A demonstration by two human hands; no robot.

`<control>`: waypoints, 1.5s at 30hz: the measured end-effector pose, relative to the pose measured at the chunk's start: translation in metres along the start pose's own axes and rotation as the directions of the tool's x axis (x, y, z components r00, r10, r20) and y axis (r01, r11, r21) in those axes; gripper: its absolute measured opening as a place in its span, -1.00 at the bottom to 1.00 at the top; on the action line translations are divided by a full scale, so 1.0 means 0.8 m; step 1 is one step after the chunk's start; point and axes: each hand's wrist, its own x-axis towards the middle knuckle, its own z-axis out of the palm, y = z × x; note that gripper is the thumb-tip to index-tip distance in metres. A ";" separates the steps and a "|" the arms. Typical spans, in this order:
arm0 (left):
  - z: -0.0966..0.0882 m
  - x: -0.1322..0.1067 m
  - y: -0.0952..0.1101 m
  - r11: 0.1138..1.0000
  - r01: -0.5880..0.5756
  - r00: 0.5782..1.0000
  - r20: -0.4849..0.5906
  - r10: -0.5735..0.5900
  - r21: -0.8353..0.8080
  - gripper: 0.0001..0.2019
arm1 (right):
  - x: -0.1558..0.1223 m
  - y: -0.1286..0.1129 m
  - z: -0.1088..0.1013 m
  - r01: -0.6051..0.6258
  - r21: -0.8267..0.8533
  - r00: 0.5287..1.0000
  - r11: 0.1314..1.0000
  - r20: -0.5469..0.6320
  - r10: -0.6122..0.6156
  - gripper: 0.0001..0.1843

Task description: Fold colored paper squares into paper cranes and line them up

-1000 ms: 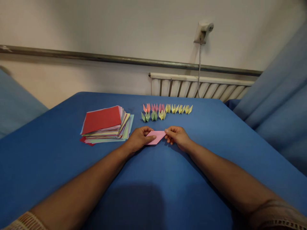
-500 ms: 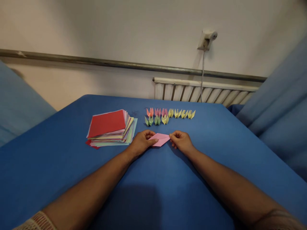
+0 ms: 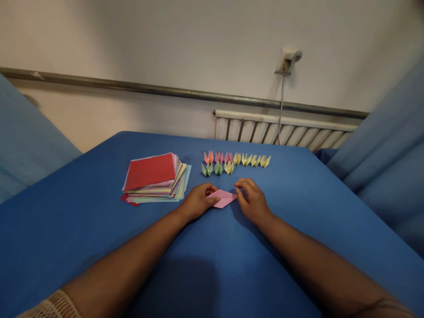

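A pink folded paper (image 3: pixel 224 198), shaped like a long diamond with a crease along its middle, is held above the blue table cover. My left hand (image 3: pixel 198 201) pinches its left end, thumb on top and fingers behind. At the paper's pointed right tip is my right hand (image 3: pixel 253 201), its thumb and forefinger apart; the tip lies beside the fingers and does not look gripped. Beyond my hands stand small folded paper cranes in two rows, among them an orange crane (image 3: pixel 208 157), a green crane (image 3: pixel 207 169) and a yellow crane (image 3: pixel 265 161).
Left of my hands lies a thick stack of coloured paper (image 3: pixel 150 173), red sheet uppermost. The blue table (image 3: pixel 281 274) reaches toward a wall with a metal rail (image 3: pixel 159 90), a radiator (image 3: pixel 245 128) and a plugged-in socket (image 3: pixel 285 61). Blue curtains (image 3: pixel 391 154) hang at both sides.
My right thumb and forefinger have parted from their pinch on the paper's right tip. The left hand still holds the paper, which sits slightly lower in view.
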 end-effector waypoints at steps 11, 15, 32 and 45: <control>-0.009 0.002 0.000 0.955 -0.162 0.987 0.034 0.159 0.250 -0.74 | -0.019 -0.045 0.004 0.206 -0.233 0.875 0.950 0.478 -0.072 -0.57; -0.015 0.003 0.001 0.937 -0.173 0.985 0.035 0.171 0.302 -0.73 | -0.022 -0.043 0.006 0.203 -0.258 0.853 0.945 0.521 -0.041 -0.46; -0.022 -0.004 -0.006 0.807 -0.242 0.961 0.019 0.276 0.539 -0.63 | -0.028 -0.039 0.014 0.219 -0.263 0.814 0.940 0.580 -0.028 -0.32; -0.004 -0.067 -0.012 0.486 -0.298 0.951 0.212 0.224 0.822 -0.37 | -0.027 -0.044 0.011 0.220 -0.285 0.814 0.933 0.581 -0.014 -0.36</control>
